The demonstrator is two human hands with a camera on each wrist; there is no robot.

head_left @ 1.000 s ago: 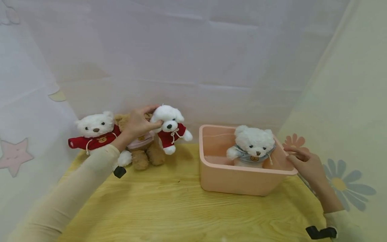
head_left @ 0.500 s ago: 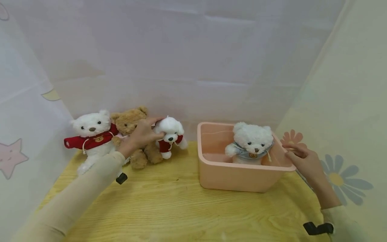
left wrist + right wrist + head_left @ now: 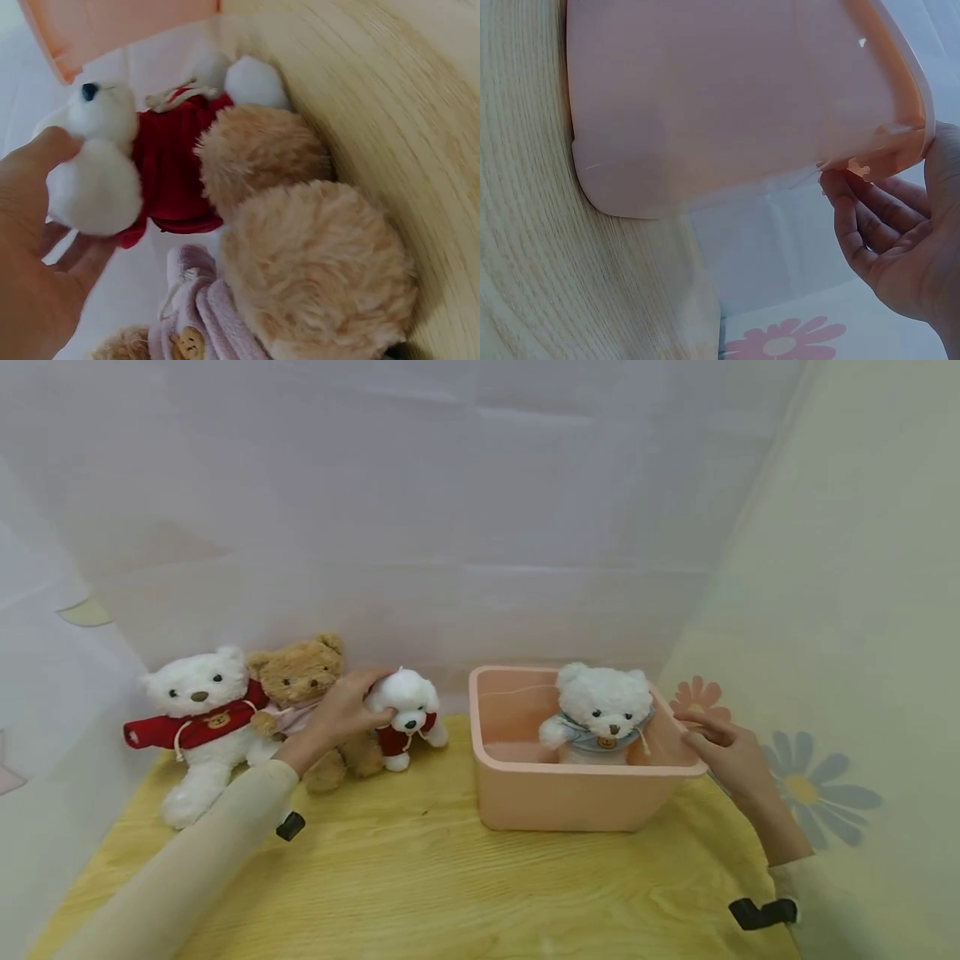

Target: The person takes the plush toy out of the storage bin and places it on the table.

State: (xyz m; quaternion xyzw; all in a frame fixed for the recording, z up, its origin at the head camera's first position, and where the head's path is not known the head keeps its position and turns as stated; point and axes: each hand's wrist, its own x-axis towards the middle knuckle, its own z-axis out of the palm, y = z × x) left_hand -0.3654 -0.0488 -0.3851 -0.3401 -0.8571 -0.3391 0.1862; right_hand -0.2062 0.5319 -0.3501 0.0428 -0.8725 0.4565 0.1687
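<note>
My left hand (image 3: 337, 714) holds a white plush dog (image 3: 405, 695) by the head, thumb on its face side and fingers behind. The dog, in a red top, stands low at the back of the table, beside a brown teddy bear (image 3: 300, 675) in a pale pink top. In the left wrist view, the bear's furry feet (image 3: 319, 270) partly cover the dog's lower body. My right hand (image 3: 731, 760) pinches the right rim of a peach plastic bin (image 3: 558, 800), with fingertips under the lip (image 3: 911, 161). Inside sits a white teddy bear (image 3: 603, 697) in a grey-blue hoodie.
A white teddy bear in a red hoodie (image 3: 213, 722) leans at the far left, against the brown one. Pale cloth (image 3: 420, 527) hangs behind the wooden table (image 3: 420, 877). A patterned panel (image 3: 847, 652) borders the right side.
My left hand has lowered the plush dog to the table, uncovering the brown bear's face. The head view has shifted right. My right hand has kept its hold on the bin rim.
</note>
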